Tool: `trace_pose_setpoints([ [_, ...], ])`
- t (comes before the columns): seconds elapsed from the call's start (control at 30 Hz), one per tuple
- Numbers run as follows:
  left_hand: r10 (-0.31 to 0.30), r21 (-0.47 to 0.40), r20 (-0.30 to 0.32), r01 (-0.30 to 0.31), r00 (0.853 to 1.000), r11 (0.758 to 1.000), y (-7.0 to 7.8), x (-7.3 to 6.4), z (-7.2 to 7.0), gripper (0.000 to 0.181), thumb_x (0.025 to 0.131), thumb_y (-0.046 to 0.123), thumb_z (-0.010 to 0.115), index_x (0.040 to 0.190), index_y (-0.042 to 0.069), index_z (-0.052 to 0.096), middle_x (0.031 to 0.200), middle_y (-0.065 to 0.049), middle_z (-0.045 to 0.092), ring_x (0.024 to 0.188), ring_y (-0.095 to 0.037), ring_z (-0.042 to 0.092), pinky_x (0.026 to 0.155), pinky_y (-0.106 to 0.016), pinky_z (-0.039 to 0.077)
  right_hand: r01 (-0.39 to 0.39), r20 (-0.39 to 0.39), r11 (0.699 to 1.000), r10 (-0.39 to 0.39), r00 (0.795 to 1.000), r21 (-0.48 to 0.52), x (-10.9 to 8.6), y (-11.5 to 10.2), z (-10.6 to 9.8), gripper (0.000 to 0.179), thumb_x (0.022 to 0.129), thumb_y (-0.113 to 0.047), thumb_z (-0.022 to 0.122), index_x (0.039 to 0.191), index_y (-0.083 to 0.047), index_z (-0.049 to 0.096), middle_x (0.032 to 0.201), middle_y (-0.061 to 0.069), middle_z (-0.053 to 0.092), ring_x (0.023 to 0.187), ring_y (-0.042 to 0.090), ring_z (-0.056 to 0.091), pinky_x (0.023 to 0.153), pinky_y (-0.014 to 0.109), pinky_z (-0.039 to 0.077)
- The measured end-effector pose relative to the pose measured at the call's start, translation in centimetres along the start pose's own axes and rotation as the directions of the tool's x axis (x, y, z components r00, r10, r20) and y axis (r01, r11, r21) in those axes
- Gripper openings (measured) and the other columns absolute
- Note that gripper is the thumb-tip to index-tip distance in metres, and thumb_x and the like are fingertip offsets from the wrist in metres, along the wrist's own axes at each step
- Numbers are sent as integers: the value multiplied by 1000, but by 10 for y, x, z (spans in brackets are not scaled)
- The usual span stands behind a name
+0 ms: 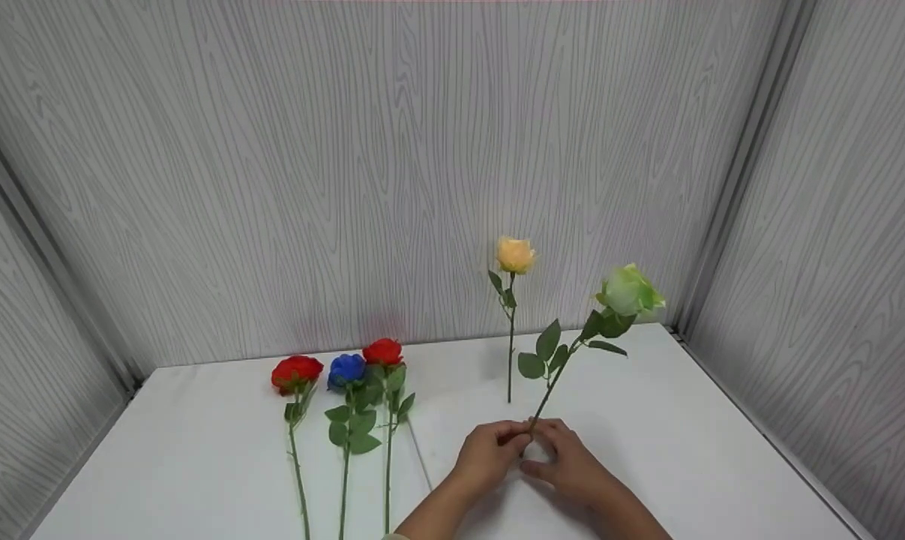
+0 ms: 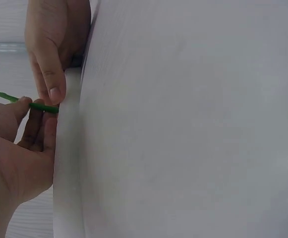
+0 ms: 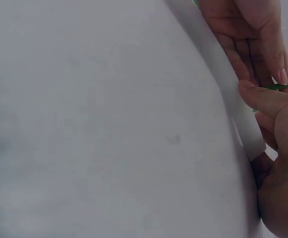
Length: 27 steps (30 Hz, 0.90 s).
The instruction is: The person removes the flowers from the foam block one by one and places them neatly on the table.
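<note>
A pale green-and-white rose (image 1: 628, 292) leans up to the right on its leafy stem, low over the white table. My left hand (image 1: 489, 454) pinches that stem near its bottom end. The green stem (image 2: 5, 95) shows between thumb and finger in the left wrist view. My right hand (image 1: 572, 465) is on the other side of the stem's end, fingers loosely bent and thumb apart from the fingertips. Its thumb (image 3: 265, 98) reaches close beside the stem in the right wrist view. Behind the hands, a peach-yellow rose (image 1: 515, 256) stands upright.
Left of the hands, a red rose (image 1: 297, 373), a blue rose (image 1: 346, 370) and a second red rose (image 1: 382, 352) lie side by side, stems toward me. Grey wood-grain panels (image 1: 347, 165) rise behind the white table (image 1: 197, 450) and at both sides.
</note>
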<state>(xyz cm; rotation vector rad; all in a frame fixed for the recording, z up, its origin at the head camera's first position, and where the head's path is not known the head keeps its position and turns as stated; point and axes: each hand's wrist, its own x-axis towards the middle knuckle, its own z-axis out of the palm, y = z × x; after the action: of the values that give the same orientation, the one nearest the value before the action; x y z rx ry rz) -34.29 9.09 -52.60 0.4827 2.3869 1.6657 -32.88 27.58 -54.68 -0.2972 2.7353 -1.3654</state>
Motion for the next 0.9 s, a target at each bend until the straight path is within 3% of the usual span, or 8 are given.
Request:
trace_pose_setpoints([
  [0.27, -14, 0, -1, 14, 1000, 1000, 1, 1, 0, 24, 96, 28, 67, 117, 21, 76, 99, 2, 77, 83, -3, 61, 76, -23, 52, -8, -9, 1000, 8, 1000, -28, 2, 2, 2, 65, 85, -38, 80, 142, -23, 54, 145, 6, 48, 147, 38, 35, 121, 64, 26],
  [0.43, -22, -24, 9, 22, 1000, 999, 1, 0, -2, 24, 96, 29, 67, 118, 22, 75, 108, 7, 77, 91, -3, 65, 82, -25, 55, -15, -4, 999, 15, 1000, -33, 0, 0, 1, 65, 85, -38, 80, 143, -24, 53, 145, 6, 48, 146, 38, 35, 120, 64, 27],
  [0.6, -16, -30, 4, 16, 1000, 999, -1, 0, -2, 25, 96, 31, 67, 118, 21, 75, 111, 6, 77, 98, -4, 67, 86, -27, 56, 25, -7, 999, -25, 1000, -25, 0, 2, 1, 61, 87, -37, 79, 141, -23, 55, 143, 6, 49, 145, 37, 37, 120, 63, 27],
  [0.9, -9, -92, -21, 7, 1000, 996, -4, -1, -2, 25, 97, 31, 65, 115, 18, 76, 105, 1, 78, 93, -4, 65, 84, -24, 54, 49, -13, 998, -50, 999, -25, 0, 3, 2, 61, 87, -37, 78, 141, -23, 54, 143, 5, 48, 145, 37, 37, 120, 62, 27],
])
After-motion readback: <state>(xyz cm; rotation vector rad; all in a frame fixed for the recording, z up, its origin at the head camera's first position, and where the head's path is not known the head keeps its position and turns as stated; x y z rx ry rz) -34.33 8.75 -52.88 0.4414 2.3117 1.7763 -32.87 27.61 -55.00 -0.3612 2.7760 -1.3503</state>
